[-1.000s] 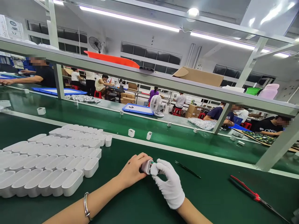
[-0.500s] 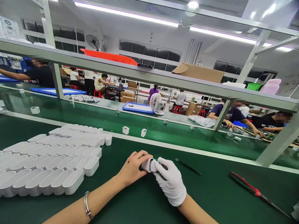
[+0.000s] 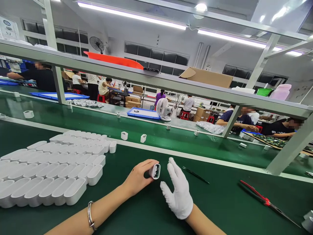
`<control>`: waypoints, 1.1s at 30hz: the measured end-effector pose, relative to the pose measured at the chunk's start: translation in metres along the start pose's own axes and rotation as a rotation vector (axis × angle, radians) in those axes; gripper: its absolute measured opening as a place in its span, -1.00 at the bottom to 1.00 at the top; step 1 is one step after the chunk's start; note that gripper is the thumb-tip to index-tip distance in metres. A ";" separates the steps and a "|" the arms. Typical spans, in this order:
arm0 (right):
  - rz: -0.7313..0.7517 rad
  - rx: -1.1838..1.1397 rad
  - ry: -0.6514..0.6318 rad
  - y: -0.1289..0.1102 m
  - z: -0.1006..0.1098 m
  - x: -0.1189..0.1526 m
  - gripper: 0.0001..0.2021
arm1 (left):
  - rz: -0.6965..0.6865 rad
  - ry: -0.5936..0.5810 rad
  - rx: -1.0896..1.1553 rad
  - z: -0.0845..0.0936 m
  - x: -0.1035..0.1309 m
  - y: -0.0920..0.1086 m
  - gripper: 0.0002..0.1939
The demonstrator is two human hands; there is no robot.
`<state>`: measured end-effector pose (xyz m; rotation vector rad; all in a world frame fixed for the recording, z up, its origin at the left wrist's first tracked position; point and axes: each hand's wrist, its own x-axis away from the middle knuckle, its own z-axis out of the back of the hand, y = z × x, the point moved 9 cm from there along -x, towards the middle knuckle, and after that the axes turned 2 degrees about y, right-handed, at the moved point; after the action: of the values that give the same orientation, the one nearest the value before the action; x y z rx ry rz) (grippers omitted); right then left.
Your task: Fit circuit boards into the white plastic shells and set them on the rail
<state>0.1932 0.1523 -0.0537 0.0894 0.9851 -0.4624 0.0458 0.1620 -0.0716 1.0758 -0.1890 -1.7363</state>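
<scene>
My left hand [image 3: 140, 178], bare and with a bracelet on its wrist, holds a small white oval housing [image 3: 155, 171] between thumb and fingers. The housing's open end faces me, and green and white parts show inside it. My right hand [image 3: 179, 191], in a white glove, is just right of the housing with fingers and thumb spread, touching nothing. Black tweezers [image 3: 196, 175] lie on the green mat beyond my right hand. Rows of white oval cups [image 3: 75, 191] stand at the left.
Red-handled pliers [image 3: 267, 201] lie at the right. Behind a pale strip, white housings [image 3: 124, 135] sit on the green belt [image 3: 97, 125]. A metal frame post [image 3: 290, 150] rises at the right. Co-workers sit across the belt.
My right hand has come off the housing and opened to the right. The housing's open end now shows. The housings on the belt have shifted left.
</scene>
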 end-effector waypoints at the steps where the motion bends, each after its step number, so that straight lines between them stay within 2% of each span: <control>1: 0.030 0.008 -0.063 -0.002 -0.004 0.000 -0.30 | -0.001 0.003 0.029 0.000 0.000 0.000 -0.49; 3: 0.081 0.023 -0.207 -0.004 -0.017 0.002 -0.34 | -0.007 0.004 0.074 0.001 0.000 0.002 -0.51; 5: 0.074 -0.009 -0.255 -0.003 -0.024 0.002 -0.37 | -0.014 0.000 0.098 0.001 0.000 0.004 -0.51; 10: -0.017 -0.144 -0.034 0.007 -0.014 0.001 -0.31 | -0.045 -0.050 0.115 -0.005 0.002 0.007 -0.44; 15: 0.025 -0.085 0.020 0.003 -0.011 0.002 -0.32 | -0.075 -0.115 0.165 -0.011 0.003 0.012 -0.39; 17: 0.038 -0.035 0.002 0.004 -0.009 -0.003 -0.40 | -0.058 -0.129 0.172 -0.011 0.003 0.013 -0.40; 19: -0.063 0.110 -0.073 0.023 -0.007 -0.011 -0.58 | 0.004 -0.157 0.165 -0.013 0.003 0.009 -0.41; 21: -0.314 0.346 -0.234 0.064 -0.004 -0.011 -0.72 | 0.079 -0.211 0.146 -0.017 0.005 0.002 -0.41; 23: -0.592 0.533 -0.412 0.112 0.006 0.002 -0.79 | 0.120 -0.272 0.133 -0.023 0.008 -0.002 -0.40; 25: -0.749 0.580 -0.542 0.146 0.015 0.017 -0.81 | 0.132 -0.311 0.140 -0.027 0.009 -0.005 -0.40; 27: -0.790 0.521 -0.583 0.163 0.017 0.024 -0.79 | 0.142 -0.325 0.165 -0.029 0.009 -0.007 -0.45; 28: -0.786 0.476 -0.590 0.165 0.015 0.024 -0.78 | 0.149 -0.332 0.177 -0.030 0.009 -0.009 -0.49; 30: -0.732 0.367 -0.595 0.154 0.007 0.019 -0.75 | 0.172 -0.346 0.189 -0.033 0.009 -0.013 -0.53; 33: -0.506 0.111 -0.628 0.102 -0.015 0.003 -0.78 | 0.185 -0.375 0.180 -0.037 0.008 -0.017 -0.53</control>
<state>0.2257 0.2473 -0.0783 -0.2031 0.3503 -0.9421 0.0610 0.1761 -0.1079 0.8201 -0.6692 -1.7617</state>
